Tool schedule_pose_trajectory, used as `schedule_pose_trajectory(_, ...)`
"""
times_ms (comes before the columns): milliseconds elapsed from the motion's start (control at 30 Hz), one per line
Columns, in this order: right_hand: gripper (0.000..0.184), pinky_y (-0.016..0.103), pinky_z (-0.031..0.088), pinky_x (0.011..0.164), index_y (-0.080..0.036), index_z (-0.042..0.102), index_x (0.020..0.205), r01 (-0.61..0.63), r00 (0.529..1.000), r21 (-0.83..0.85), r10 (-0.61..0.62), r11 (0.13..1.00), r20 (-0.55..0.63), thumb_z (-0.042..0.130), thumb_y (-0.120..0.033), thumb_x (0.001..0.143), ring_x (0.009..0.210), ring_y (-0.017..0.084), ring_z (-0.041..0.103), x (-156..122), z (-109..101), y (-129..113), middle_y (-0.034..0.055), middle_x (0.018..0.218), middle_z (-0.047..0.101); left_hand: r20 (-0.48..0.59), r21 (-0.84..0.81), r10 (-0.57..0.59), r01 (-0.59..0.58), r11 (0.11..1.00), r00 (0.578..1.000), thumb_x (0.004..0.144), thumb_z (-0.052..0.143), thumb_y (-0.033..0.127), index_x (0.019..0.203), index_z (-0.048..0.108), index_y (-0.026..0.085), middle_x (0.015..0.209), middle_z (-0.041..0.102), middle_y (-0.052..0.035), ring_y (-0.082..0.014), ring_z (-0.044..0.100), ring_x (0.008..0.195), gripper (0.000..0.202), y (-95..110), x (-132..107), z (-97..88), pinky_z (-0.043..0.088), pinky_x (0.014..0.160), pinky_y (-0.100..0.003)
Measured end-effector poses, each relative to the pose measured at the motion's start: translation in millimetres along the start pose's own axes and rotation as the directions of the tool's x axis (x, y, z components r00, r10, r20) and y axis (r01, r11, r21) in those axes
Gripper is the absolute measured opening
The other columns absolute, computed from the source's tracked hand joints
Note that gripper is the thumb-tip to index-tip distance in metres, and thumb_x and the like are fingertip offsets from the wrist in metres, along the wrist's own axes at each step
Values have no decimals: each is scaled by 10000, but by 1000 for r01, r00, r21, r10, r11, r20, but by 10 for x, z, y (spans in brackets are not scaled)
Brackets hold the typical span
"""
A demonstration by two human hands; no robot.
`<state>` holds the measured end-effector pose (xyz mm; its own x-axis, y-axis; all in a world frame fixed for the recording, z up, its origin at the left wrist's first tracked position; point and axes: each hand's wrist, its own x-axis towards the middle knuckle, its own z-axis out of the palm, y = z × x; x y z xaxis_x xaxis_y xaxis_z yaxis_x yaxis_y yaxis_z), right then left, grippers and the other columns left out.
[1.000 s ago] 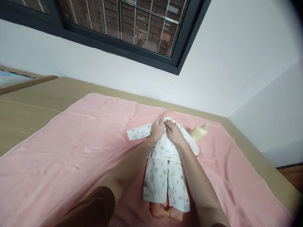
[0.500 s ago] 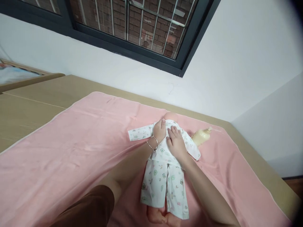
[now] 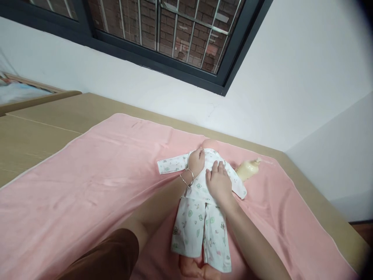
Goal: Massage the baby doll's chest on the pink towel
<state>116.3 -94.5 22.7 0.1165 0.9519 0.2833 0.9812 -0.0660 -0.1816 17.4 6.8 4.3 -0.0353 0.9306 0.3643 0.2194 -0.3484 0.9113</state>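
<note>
A baby doll [image 3: 207, 144] lies on its back on a pink blanket [image 3: 87, 186], dressed in a white printed top and trousers [image 3: 201, 229]. Only the top of its head and its bare feet [image 3: 194, 268] show. My left hand [image 3: 196, 162], with bangles on the wrist, rests on the doll's upper chest near the neck, fingers curled on the cloth. My right hand [image 3: 218, 182] lies flat on the doll's chest, fingers stretched out. One empty sleeve [image 3: 170, 165] sticks out to the left.
A pale yellow baby bottle [image 3: 247, 169] lies on the blanket right of the doll. The blanket covers a wooden surface [image 3: 35, 128] against a white wall. A barred window [image 3: 163, 27] is above. The surface's right edge drops to the floor.
My right hand has slid down from the doll's neck to its chest. My left hand stays near the collar. The view has shifted slightly.
</note>
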Motion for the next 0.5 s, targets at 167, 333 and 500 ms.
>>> schedule_pose_trajectory(167,585,531,190,1223,-55,377,1511,188,979,35,-190,982,73,288,-357,1019,1528,337,148,-96,-45,-35,206,1619,244,-6,12,10,-10,1000,1000,979,386,282,868,635,219,929,719,-52,-191,657,908,280,-25,9,11,476,839,-297)
schedule_pose_trajectory(333,556,559,218,1210,-138,482,1458,270,956,198,-286,942,58,258,-421,1035,1499,289,276,433,-16,196,147,1575,377,-6,32,36,-36,999,999,979,382,267,847,624,212,924,720,-54,-189,654,915,281,-24,8,2,468,852,-297)
schedule_pose_trajectory(500,599,447,343,1187,-151,672,1267,363,932,401,-320,841,-172,227,-478,1033,1387,240,480,675,159,353,126,1390,606,-23,39,56,-55,998,998,993,368,295,863,626,200,904,718,-61,-190,651,874,304,-32,3,-6,473,814,-301)
